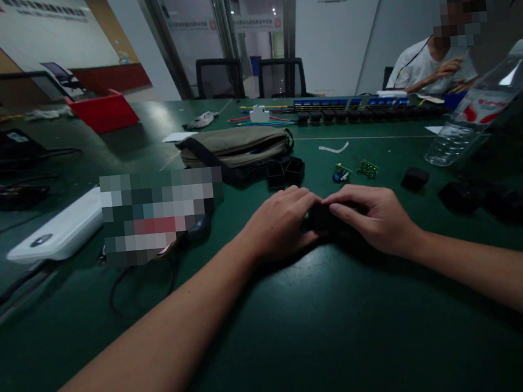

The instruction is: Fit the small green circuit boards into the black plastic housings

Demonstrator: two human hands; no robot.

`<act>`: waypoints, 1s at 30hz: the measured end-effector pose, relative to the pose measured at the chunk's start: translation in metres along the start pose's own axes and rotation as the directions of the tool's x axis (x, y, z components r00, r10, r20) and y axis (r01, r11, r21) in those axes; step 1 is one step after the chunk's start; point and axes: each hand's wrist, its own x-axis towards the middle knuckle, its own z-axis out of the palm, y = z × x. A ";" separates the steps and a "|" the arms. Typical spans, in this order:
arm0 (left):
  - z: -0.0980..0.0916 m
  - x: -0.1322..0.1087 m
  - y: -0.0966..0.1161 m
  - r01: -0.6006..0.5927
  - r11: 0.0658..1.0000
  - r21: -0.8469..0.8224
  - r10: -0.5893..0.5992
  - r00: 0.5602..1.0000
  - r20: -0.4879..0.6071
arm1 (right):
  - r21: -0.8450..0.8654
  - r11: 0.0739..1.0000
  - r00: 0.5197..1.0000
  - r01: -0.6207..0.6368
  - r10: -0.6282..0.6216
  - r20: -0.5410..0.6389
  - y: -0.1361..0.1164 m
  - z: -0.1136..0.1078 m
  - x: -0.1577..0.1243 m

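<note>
Table (301,339): a dark green work surface is filling most of the frame and carrying everything else.
Co-worker (419,63): a person in a white shirt is sitting at the upper right of the frame, hands busy at the far edge; these hands are not the wearer's.
Pouch (234,146): a khaki zip bag is lying just above centre, with two open black housings (285,172) sitting just beside it.
Bottle (479,119): a clear plastic water bottle is lying tilted at the right edge.
White device (58,233): a flat white unit is resting at the left, with a cable trailing below it.
Left hand (279,222): it is lying knuckles-up at frame centre, fingers curled down and clamped on the small black part.
Right hand (373,217): it is meeting the left, fingers folded over the same part from the other side.
Small black part (322,217): it is sitting on the table at centre, mostly hidden between the two hands; its shape cannot be told.
Circuit boards (355,171): two little green boards are lying just above the right hand, apart from it.
Risk: pressing unevenly could probably make the part skid on the smooth surface or pinch a fingertip, since both hands are covering it and hiding its alignment.
Risk: a slip forward could likely knock the loose boards and housings nearby.
</note>
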 end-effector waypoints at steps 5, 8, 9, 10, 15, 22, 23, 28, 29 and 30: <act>0.000 -0.001 0.000 0.001 0.999 -0.036 -0.002 1.000 -0.008 | -0.017 0.999 1.000 -0.028 0.027 -0.013 0.000 0.002 0.000; 0.000 -0.001 0.000 0.015 0.998 -0.053 -0.015 1.000 -0.001 | -0.018 0.998 0.998 -0.061 0.061 -0.017 0.002 0.003 0.000; 0.001 0.000 0.000 0.021 0.998 -0.059 -0.021 1.000 0.005 | -0.017 0.997 0.997 -0.071 0.071 -0.016 0.003 0.003 0.000; 0.001 0.000 0.001 0.026 0.997 -0.066 -0.026 1.000 0.010 | -0.015 0.997 0.997 -0.079 0.079 -0.015 0.004 0.004 0.000; 0.002 0.000 -0.001 0.080 0.989 -0.126 -0.078 0.997 0.023 | -0.021 0.998 0.998 -0.058 0.057 -0.012 0.007 0.004 0.001; 0.002 0.000 -0.004 0.128 0.970 -0.208 -0.118 0.991 0.061 | -0.010 1.000 0.995 -0.002 0.003 0.102 0.004 0.001 0.001; 0.000 0.000 -0.004 0.129 0.968 -0.213 -0.119 0.991 0.062 | -0.013 1.000 0.994 -0.001 0.002 0.106 0.004 0.001 0.001; -0.006 -0.001 -0.002 0.129 0.957 -0.259 -0.122 0.992 0.043 | -0.040 0.999 0.996 0.012 -0.009 0.089 0.003 0.001 0.000; -0.007 -0.001 -0.001 0.130 0.953 -0.273 -0.125 0.992 0.035 | -0.051 0.999 0.996 0.018 -0.013 0.085 0.003 0.001 0.000; -0.008 -0.002 -0.001 0.132 0.949 -0.286 -0.129 0.991 0.028 | -0.061 0.998 0.996 0.024 -0.019 0.084 0.003 0.000 0.001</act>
